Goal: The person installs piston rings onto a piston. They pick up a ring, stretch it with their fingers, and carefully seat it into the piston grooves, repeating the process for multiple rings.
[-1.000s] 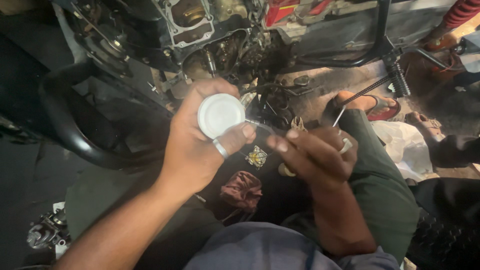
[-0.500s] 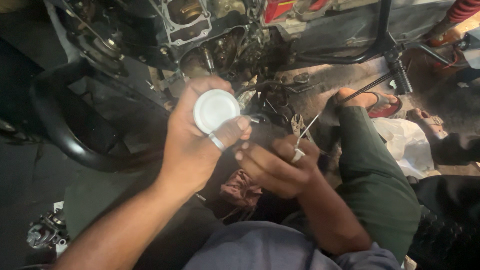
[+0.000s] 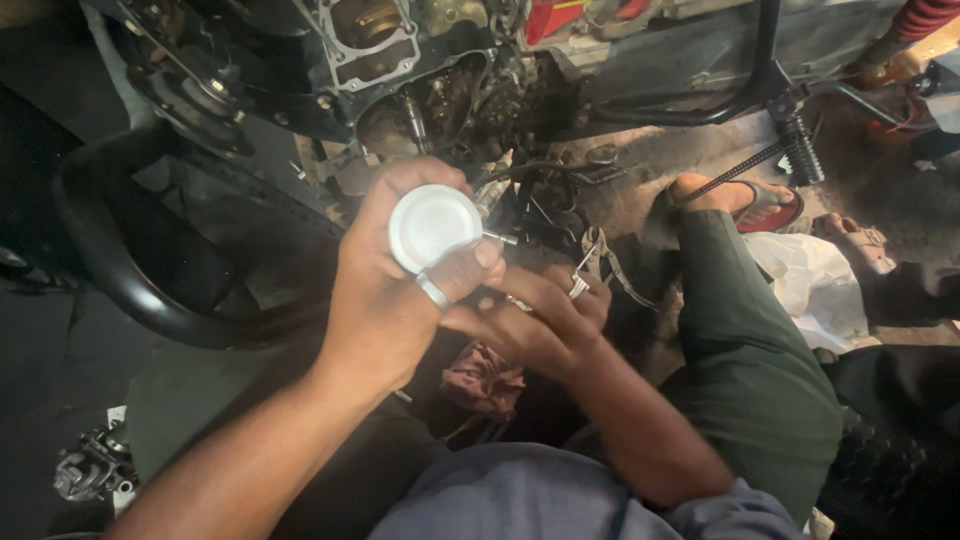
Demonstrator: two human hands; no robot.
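Head view, looking down at both hands in front of a stripped motorcycle engine [image 3: 400, 80] on a workshop floor [image 3: 680, 160]. Left hand [image 3: 395, 300] closed around a round silver piston [image 3: 432, 227], flat crown facing the camera, fingers wrapped behind it, thumb pressed across the lower right edge. Metal ring [image 3: 432, 291] on a left finger just under the piston. Short pin or stub [image 3: 500, 238] sticks out of the piston's right side. Right hand [image 3: 535, 325] curled just below and right of the piston, fingertips near the left thumb, pinching something small and shiny; what exactly it holds cannot be told, too blurred. Rings on the right hand as well. Piston sits held in mid-air, above the person's lap, just in front of the open engine case.

Pliers [image 3: 600, 255] lie on the floor just beyond the right hand. Reddish rag [image 3: 483, 380] below the hands, partly hidden. Black tyre [image 3: 130, 270] curves on the left. Person's right leg in green trousers [image 3: 750, 350], foot in a red-soled sandal [image 3: 760, 205] near a footpeg [image 3: 800, 150]. White plastic bag [image 3: 810, 285] right of the leg. Small metal part [image 3: 90, 470] on the floor at lower left.
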